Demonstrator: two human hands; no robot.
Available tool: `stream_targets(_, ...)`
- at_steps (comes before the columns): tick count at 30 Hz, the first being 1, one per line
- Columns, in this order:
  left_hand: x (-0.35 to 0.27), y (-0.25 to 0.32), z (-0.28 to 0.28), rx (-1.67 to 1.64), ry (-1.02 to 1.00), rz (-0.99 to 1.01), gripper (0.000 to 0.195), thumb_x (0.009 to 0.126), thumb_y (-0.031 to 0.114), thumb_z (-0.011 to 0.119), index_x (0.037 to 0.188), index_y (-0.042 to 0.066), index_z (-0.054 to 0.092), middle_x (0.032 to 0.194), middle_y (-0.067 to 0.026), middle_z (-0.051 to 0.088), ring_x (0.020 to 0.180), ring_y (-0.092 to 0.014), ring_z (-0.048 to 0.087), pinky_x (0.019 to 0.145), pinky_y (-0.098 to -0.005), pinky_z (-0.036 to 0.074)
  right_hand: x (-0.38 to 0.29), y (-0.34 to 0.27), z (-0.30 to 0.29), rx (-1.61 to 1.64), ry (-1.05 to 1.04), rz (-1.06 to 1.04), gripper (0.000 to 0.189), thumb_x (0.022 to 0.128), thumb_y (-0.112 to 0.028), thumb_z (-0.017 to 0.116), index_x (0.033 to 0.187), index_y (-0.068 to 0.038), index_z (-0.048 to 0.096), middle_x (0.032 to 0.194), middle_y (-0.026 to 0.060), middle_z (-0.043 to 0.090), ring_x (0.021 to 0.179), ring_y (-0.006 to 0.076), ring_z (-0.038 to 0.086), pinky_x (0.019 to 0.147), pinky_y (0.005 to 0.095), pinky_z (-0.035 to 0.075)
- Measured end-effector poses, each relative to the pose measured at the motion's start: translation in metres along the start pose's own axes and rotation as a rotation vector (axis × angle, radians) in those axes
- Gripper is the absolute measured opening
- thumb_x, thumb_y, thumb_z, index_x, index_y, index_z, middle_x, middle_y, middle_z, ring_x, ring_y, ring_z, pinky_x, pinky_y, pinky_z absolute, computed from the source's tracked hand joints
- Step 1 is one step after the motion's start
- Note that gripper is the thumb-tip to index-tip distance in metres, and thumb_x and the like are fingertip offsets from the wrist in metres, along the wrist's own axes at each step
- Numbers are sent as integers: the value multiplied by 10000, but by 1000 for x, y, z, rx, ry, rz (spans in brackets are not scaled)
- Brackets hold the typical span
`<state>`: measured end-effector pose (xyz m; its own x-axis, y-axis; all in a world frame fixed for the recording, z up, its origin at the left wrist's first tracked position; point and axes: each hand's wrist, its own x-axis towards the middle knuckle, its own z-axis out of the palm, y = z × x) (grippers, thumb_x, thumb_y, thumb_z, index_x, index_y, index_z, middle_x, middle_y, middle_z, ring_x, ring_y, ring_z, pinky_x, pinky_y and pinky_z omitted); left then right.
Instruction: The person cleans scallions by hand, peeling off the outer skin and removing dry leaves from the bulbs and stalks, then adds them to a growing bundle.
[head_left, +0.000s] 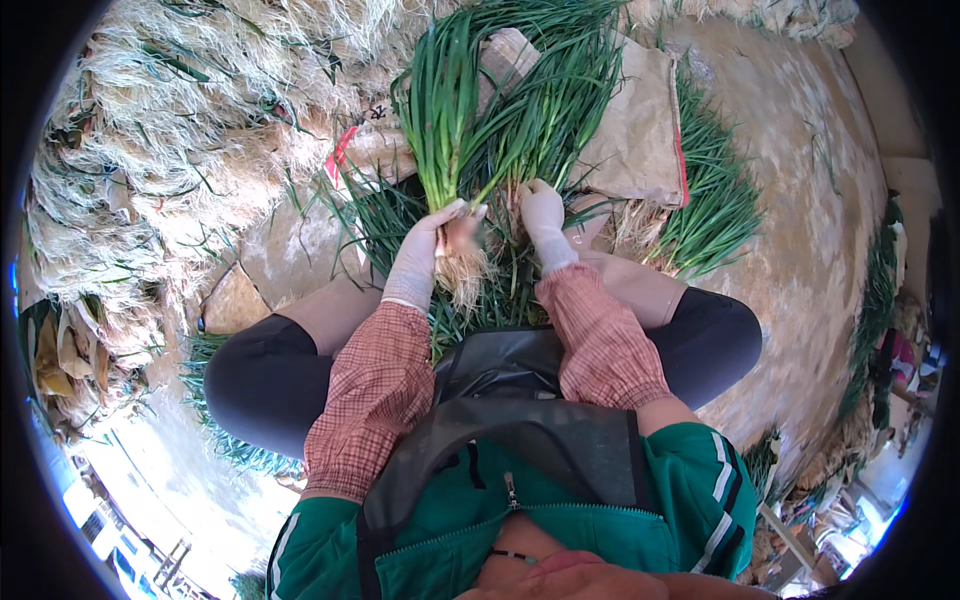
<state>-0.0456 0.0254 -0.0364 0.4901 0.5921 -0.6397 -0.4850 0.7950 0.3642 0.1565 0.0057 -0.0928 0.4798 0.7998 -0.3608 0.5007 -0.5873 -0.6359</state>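
Observation:
My gloved left hand (420, 255) is closed around the lower stalks of a bunch of scallions (444, 112). Pale bulbs and a beard of roots (463, 276) hang below its fingers, while the green leaves point away from me. To the right, my gloved right hand (543, 214) has its fingers curled at the root end of a second heap of scallions (562, 97). It seems to grip stalks there, though the fingertips are partly hidden. One stalk slants between the left hand's bunch and this heap. More green leaves (487, 322) lie between my legs.
Large piles of scallions with tangled roots (187, 97) fill the left side. A woven sack (637, 120) with a red edge lies beyond my right hand, beside another row of scallions (709, 187). Wet-looking concrete floor (802, 247) extends to the right. A dark apron (510, 367) covers my lap.

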Motion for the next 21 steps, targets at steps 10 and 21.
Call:
stream_targets(10,0,-6,25,187,33,-16,186,787,46,639,934,-67,642,824,-116,666,672,-185,634,610,-283,535,-60,-14,-35,492,-351,-132,201,842,-162,538,883,-20,676,732,74,645,646,168,594,620,279,477)
stream_targets(21,4,-12,12,467,80,9,161,711,5,708,853,-9,635,729,-71,641,585,-136,597,504,-248,457,-39,-7,39,1518,-440,355,213,930,-141,456,1060,-15,568,941,62,616,814,153,572,690,274,456)
